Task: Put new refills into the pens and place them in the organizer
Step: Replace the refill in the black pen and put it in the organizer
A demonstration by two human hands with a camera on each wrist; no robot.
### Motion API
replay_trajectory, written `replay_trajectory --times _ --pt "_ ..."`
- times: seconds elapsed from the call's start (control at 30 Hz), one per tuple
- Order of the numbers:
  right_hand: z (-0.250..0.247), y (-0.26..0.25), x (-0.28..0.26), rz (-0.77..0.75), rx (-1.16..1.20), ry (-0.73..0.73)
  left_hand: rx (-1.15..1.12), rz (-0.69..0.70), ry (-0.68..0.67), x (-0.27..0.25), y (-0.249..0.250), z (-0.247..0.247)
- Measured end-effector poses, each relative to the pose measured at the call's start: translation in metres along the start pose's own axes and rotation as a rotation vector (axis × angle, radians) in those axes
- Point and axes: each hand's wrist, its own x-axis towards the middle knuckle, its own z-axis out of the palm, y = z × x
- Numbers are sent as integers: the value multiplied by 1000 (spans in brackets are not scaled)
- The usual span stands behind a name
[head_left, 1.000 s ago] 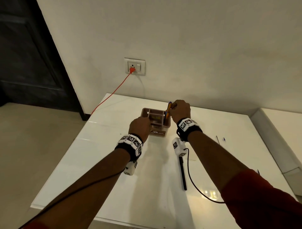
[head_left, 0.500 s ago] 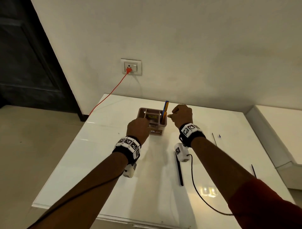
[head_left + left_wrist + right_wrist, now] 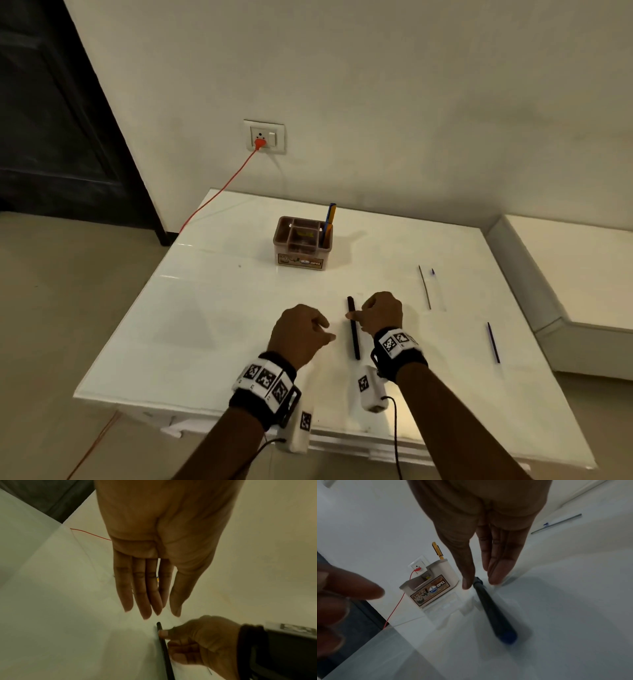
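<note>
Now right hand point(image 3: 379, 312) grip pinches black pen point(image 3: 353, 329); left hand point(image 3: 298, 333) slack, empty.

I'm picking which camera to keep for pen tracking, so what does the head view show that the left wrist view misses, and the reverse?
Only the head view shows the organizer whole, the orange pen standing in its right compartment, the refills lying to the right on the table, and the wall socket.

Only the left wrist view shows the left hand palm with straight fingers.

Both show the right hand pinching the black pen.
</note>
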Motion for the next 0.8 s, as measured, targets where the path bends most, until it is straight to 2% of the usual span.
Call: replay_trajectory --times 0.27,0.33,0.43,0.53,0.6,0.7,0.8 --pt "-1 0 -18 30 -4 -65 -58 63 -2 9 5 1" --pt "-13 -1 -33 32 168 -88 -80 68 3 5 6 3" --pt "-45 -7 -71 38 545 -93 -143 94 -36 -8 16 6" --pt "-79 -9 -113 -26 779 -101 -88 229 -111 -34 39 7" --pt "-92 -6 -131 -73 823 -97 -84 281 -89 -54 52 9" --pt "-89 2 -143 -81 825 -103 -231 207 -66 -72 53 21" --pt "-80 8 -145 -83 771 -135 -188 178 -56 -74 46 33"
